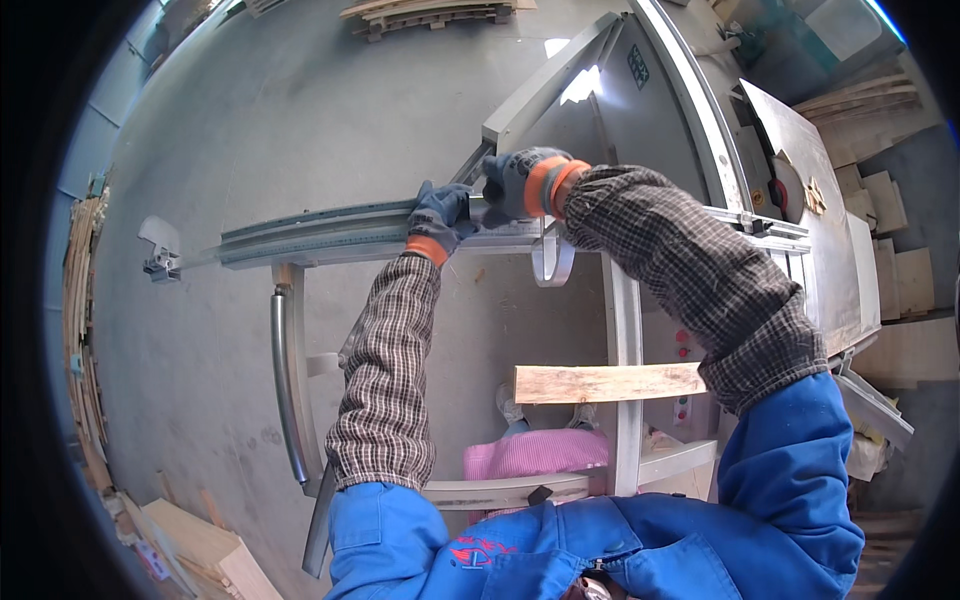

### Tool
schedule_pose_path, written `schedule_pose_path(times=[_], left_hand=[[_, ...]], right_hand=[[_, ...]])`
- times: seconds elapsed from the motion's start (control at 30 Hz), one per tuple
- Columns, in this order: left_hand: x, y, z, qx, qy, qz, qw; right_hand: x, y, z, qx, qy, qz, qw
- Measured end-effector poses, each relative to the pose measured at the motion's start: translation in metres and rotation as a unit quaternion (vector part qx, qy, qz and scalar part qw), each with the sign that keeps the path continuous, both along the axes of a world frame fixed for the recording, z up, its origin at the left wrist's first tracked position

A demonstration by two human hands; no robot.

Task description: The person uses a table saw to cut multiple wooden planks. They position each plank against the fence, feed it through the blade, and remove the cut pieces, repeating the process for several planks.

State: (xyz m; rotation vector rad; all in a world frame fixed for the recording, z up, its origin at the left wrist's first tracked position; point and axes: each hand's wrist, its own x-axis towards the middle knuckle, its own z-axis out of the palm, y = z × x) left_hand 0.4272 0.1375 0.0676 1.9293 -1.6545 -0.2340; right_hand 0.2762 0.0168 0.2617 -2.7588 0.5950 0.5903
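Note:
Both my hands wear grey work gloves with orange cuffs, and they are close together at a long metal fence rail (320, 235) of a sliding table saw. My left hand (440, 213) is closed over the rail. Just to its right, my right hand (525, 182) is closed with its fingers curled in, above the rail beside a slanted metal brace (545, 90). Whatever that hand grips is hidden behind the glove. A loop-shaped metal stop (552, 258) hangs from the rail below my right wrist. Nearer to me, a wooden board (605, 384) lies across the metal frame (625, 340).
To the right stand the saw's table (835, 230) and a round dark guard or blade part (786, 187). Wooden offcuts (885, 200) are stacked beyond. A separate stop piece (160, 250) is at the rail's left end. Pallet wood (430, 14) lies far off; a curved metal bar (287, 390) runs at left.

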Motion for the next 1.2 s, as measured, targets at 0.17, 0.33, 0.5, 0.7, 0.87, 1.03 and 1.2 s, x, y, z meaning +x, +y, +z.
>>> schedule_pose_path(times=[0.17, 0.33, 0.5, 0.7, 0.87, 1.03, 1.2], left_hand=[[-0.009, -0.01, 0.006, -0.001, 0.039, -0.004, 0.999], [0.0, -0.007, -0.009, -0.012, 0.048, 0.018, 0.999], [-0.004, -0.013, 0.0, -0.013, 0.026, -0.009, 1.0], [-0.003, -0.007, -0.004, -0.017, -0.02, 0.005, 1.0], [-0.003, -0.008, 0.0, 0.017, 0.044, -0.004, 0.999], [-0.004, -0.007, -0.004, 0.01, 0.005, 0.012, 1.0], [-0.008, -0.007, -0.001, -0.025, -0.009, 0.014, 1.0]], right_hand=[[0.012, -0.01, -0.02, -0.048, 0.062, 0.024, 0.997], [0.021, -0.001, 0.002, -0.064, 0.129, 0.002, 0.99], [0.02, -0.008, -0.014, -0.077, 0.093, 0.043, 0.992], [0.016, -0.01, -0.02, -0.1, -0.009, 0.087, 0.991], [0.027, 0.001, -0.025, -0.114, 0.066, 0.009, 0.991], [0.023, -0.004, -0.025, -0.106, 0.057, 0.047, 0.992], [0.019, -0.006, -0.029, -0.131, 0.038, 0.102, 0.985]])
